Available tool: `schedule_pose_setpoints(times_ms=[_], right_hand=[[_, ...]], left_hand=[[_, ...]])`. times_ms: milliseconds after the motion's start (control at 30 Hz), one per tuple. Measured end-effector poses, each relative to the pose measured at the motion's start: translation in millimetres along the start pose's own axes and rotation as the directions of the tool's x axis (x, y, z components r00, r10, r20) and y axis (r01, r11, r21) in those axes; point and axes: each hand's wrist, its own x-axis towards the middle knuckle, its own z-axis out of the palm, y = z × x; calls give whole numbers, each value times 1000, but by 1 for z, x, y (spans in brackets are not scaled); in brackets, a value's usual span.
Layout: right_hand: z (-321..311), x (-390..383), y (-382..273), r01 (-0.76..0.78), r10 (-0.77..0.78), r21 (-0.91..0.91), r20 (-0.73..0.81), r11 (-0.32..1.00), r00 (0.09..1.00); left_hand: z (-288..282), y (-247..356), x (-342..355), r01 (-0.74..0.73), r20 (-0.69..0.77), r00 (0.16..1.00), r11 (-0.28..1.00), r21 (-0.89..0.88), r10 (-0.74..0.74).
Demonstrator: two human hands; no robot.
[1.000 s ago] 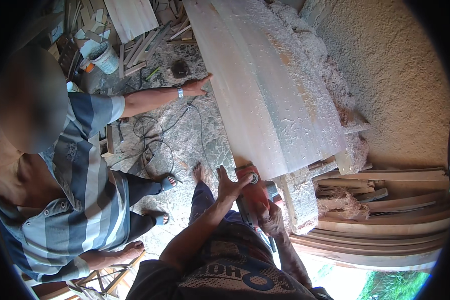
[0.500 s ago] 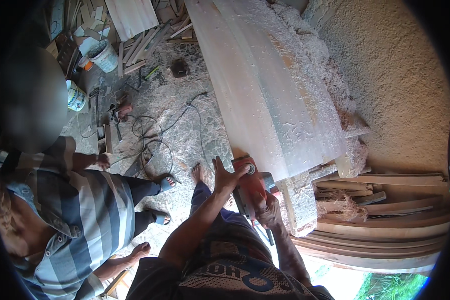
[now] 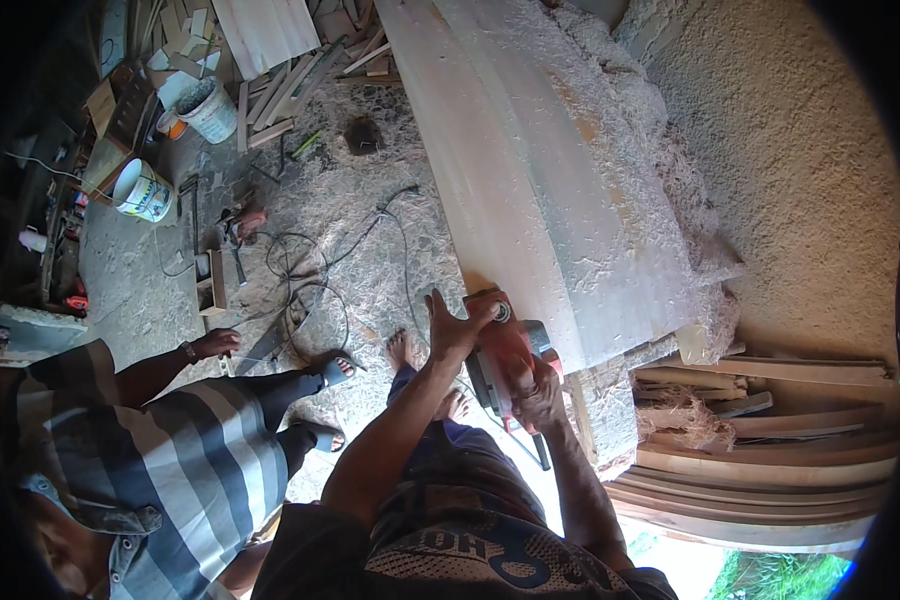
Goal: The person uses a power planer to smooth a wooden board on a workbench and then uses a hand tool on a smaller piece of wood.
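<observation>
A red electric planer [image 3: 508,358] rests at the near left corner of a wide pale wooden board [image 3: 530,220]. My right hand [image 3: 538,395] is closed around its rear handle. At the planer's front, my left hand [image 3: 455,330] grips from the left, the thumb on the round front knob and the fingers pointing up along the side. The planer's underside is hidden. A layer of wood shavings [image 3: 705,225] lies along the board's right side.
A co-worker in a striped shirt [image 3: 185,450] stands at my left, one hand [image 3: 217,343] hanging over the floor. A black cable [image 3: 315,285] coils there. Buckets [image 3: 208,110] and wood offcuts [image 3: 285,95] lie farther back. Stacked planks [image 3: 770,460] line the right wall.
The co-worker has shifted toward the lower left, uncovering a white bucket and shelves behind. My hands and the planer have barely moved.
</observation>
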Motion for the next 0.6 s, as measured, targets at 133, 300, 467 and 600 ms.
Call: schedule_pose_setpoints(times_ms=[133,300,467,600], right_hand=[[2,20,-7,15,-15,22,-6,1000,1000],[7,47,-29,-10,9,81,17,997,1000],[25,73,-54,29,-36,116,59,993,998],[8,91,-52,-53,52,68,10,996,999]], left_hand=[[0,16,15,-10,-19,1000,1000,-19,9],[1,-13,44,68,-30,997,992,-110,-71],[-25,-146,53,182,162,981,791,-583,-107],[18,-141,-24,219,605,700,920,324,-379]])
